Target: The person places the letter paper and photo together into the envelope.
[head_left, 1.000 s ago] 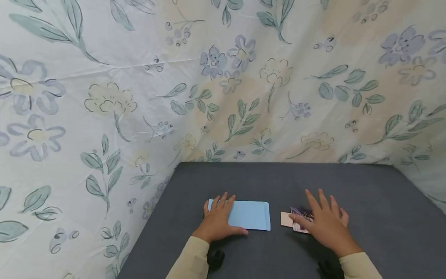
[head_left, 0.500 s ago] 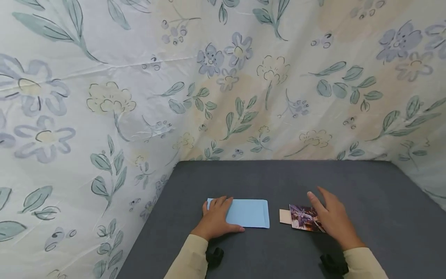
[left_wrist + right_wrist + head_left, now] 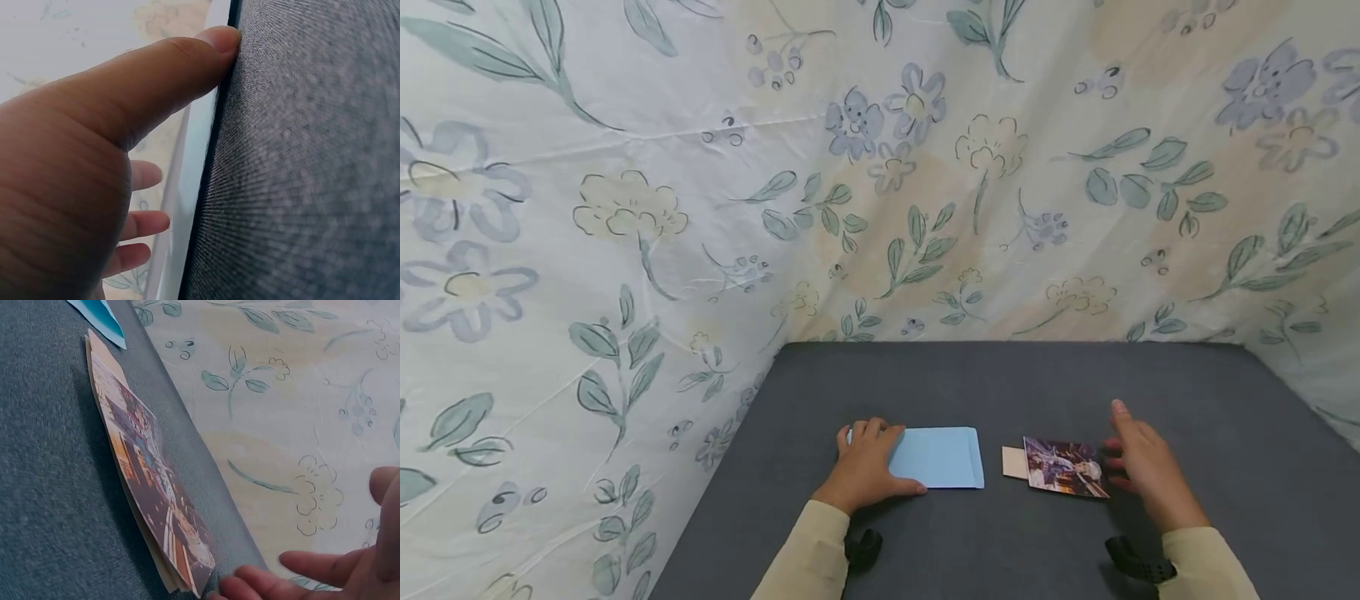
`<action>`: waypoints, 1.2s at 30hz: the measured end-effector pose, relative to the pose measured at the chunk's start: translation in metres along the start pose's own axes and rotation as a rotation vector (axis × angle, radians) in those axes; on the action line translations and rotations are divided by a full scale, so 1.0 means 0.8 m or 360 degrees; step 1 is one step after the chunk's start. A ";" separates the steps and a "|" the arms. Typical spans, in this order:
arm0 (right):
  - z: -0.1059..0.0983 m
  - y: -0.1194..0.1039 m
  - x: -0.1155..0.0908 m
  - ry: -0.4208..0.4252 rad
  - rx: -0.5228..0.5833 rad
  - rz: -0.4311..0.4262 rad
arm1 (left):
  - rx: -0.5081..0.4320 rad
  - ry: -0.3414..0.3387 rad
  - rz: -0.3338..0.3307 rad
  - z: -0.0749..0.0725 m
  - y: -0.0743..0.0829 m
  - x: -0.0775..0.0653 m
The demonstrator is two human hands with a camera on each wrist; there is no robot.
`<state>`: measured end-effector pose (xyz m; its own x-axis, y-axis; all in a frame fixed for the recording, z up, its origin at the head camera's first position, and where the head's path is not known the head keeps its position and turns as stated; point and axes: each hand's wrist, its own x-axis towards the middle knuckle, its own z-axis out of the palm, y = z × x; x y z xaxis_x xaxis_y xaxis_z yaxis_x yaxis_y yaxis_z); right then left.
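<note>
A light blue envelope (image 3: 936, 458) lies flat on the dark grey table. My left hand (image 3: 867, 467) rests across its left end, thumb along the near edge and fingertips by the far edge. In the left wrist view the thumb (image 3: 169, 78) reaches straight to the envelope's edge. To the right, a glossy printed picture card (image 3: 1064, 468) lies over a plain beige card (image 3: 1014, 462), which sticks out at its left. My right hand (image 3: 1150, 471) is just past the picture card's right end, holding nothing; its fingers (image 3: 262, 584) appear near the card's corner.
The dark grey table (image 3: 1000, 383) runs back to a floral cloth (image 3: 880, 208) that hangs behind it and on the left. A black band (image 3: 1138, 562) is on the right wrist, another black band (image 3: 863, 550) on the left.
My right hand has moved off the picture card to the right, uncovering its whole print. My left hand has stayed on the envelope, its fingers drawn in slightly.
</note>
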<state>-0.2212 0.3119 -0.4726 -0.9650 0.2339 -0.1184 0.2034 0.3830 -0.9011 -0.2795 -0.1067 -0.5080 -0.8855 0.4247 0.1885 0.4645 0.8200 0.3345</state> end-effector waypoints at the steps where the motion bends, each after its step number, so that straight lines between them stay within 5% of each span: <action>1: -0.001 0.000 0.001 -0.0015 0.0000 0.0022 | 0.0006 0.0002 0.0002 0.000 0.000 0.000; 23: 0.007 0.000 0.002 -0.0003 -0.0034 0.0093 | -0.0072 -0.0012 -0.0059 0.003 -0.002 0.001; 30: 0.005 0.001 0.009 -0.0223 -0.0048 -0.0078 | -0.0072 0.0024 -0.0044 0.006 -0.003 0.003; 36: 0.008 0.003 0.009 -0.0373 0.0135 -0.0077 | -0.0046 0.0021 -0.0035 0.007 -0.001 0.005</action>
<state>-0.2284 0.3084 -0.4782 -0.9873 -0.0005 -0.1591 0.1511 0.3102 -0.9386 -0.2838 -0.1035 -0.5130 -0.8953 0.4014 0.1930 0.4453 0.8176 0.3651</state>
